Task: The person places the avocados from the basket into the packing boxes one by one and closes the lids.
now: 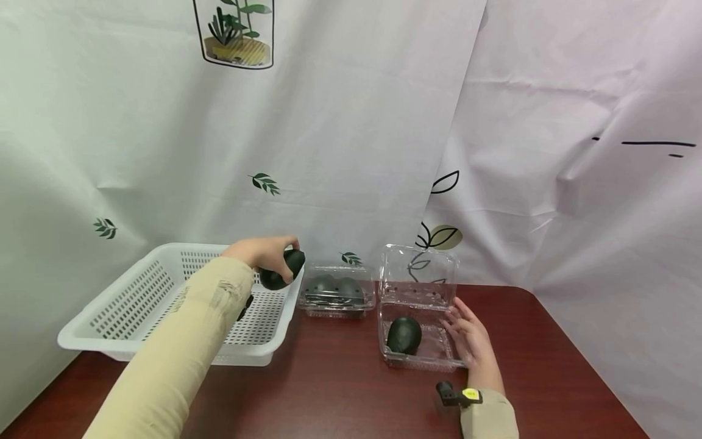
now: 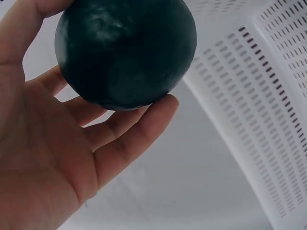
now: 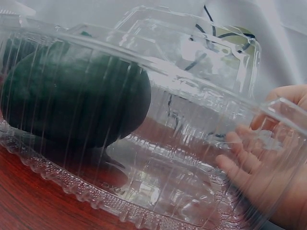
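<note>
In the head view my left hand [image 1: 269, 255] grips a dark green avocado [image 1: 294, 262] between thumb and fingers, above the right rim of a white basket. The left wrist view shows the avocado [image 2: 124, 52] large, the fingers beneath it. A clear plastic clamshell box [image 1: 422, 361] stands with its lid raised, one avocado [image 1: 404, 335] in the left part of its base. My right hand [image 1: 473, 341] rests along the box's right side, fingers loosely extended. Through the clear wall in the right wrist view, its fingers [image 3: 240, 158] show near that side, beside the avocado [image 3: 76, 96].
The white perforated basket [image 1: 71, 339] stands on the left of the dark red table [image 1: 329, 396]. Between basket and open box sits a closed clear box [image 1: 337, 312] with two avocados inside. A printed white curtain [image 1: 351, 122] hangs right behind the table.
</note>
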Action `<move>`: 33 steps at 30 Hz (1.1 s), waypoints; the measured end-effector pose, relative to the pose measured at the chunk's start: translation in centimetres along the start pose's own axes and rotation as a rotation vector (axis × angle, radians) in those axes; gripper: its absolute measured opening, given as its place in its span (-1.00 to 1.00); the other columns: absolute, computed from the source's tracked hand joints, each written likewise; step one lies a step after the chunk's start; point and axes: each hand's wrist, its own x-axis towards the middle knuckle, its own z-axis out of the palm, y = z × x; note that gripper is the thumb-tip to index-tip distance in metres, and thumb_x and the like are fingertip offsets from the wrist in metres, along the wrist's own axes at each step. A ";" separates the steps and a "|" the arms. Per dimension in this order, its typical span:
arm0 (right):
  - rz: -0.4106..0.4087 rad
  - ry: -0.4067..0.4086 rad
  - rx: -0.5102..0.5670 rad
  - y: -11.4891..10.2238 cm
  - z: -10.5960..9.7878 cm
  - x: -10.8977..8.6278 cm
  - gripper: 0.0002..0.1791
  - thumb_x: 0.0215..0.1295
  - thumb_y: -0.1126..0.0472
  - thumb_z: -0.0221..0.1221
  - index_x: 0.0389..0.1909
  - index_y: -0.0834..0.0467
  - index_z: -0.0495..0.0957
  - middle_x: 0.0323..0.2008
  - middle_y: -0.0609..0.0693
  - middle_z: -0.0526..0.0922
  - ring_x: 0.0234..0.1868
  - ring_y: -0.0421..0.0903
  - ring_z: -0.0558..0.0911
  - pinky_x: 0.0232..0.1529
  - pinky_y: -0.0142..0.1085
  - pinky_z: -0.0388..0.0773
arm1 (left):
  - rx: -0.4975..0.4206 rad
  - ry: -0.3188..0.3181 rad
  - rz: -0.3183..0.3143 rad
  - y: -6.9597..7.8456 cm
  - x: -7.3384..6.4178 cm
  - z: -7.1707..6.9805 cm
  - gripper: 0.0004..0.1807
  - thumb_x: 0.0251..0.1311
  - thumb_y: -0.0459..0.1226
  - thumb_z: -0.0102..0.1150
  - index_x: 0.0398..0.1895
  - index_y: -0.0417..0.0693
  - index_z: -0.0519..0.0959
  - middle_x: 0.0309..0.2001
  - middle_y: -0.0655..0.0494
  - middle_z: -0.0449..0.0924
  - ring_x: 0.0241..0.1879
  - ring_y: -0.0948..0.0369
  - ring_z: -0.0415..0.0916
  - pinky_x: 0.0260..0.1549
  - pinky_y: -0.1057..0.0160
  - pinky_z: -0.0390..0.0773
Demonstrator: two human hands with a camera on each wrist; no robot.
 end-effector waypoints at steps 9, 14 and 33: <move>-0.045 -0.026 0.007 0.1 -0.2 0.2 -0.26 0.17 0.60 -0.29 0.42 0.27 -0.15 -0.22 -0.16 0.47 -0.01 -0.24 0.45 0.07 -0.36 0.35 | 0.051 0.038 0.072 2.0 0.8 -0.2 -0.35 -0.16 -0.28 0.30 0.08 -0.07 0.27 -0.09 -0.19 0.37 -0.30 0.04 0.50 -0.49 0.17 0.54; -0.032 -0.016 0.007 0.0 -0.2 0.1 -0.26 0.18 0.60 -0.30 0.42 0.26 -0.15 -0.23 -0.17 0.47 -0.02 -0.25 0.45 0.13 -0.32 0.31 | 0.067 0.048 0.102 3.5 1.0 -0.2 -0.35 -0.16 -0.28 0.30 0.08 -0.06 0.28 -0.10 -0.17 0.39 -0.30 0.06 0.51 -0.44 0.21 0.56; -0.022 -0.011 -0.001 0.0 0.0 -0.1 -0.27 0.20 0.59 -0.29 0.42 0.25 -0.14 -0.24 -0.18 0.49 -0.01 -0.25 0.46 0.10 -0.34 0.34 | 0.083 0.055 0.123 6.9 1.9 0.5 -0.35 -0.12 -0.19 0.33 0.09 -0.01 0.28 -0.10 -0.09 0.40 -0.31 0.10 0.49 -0.48 0.23 0.51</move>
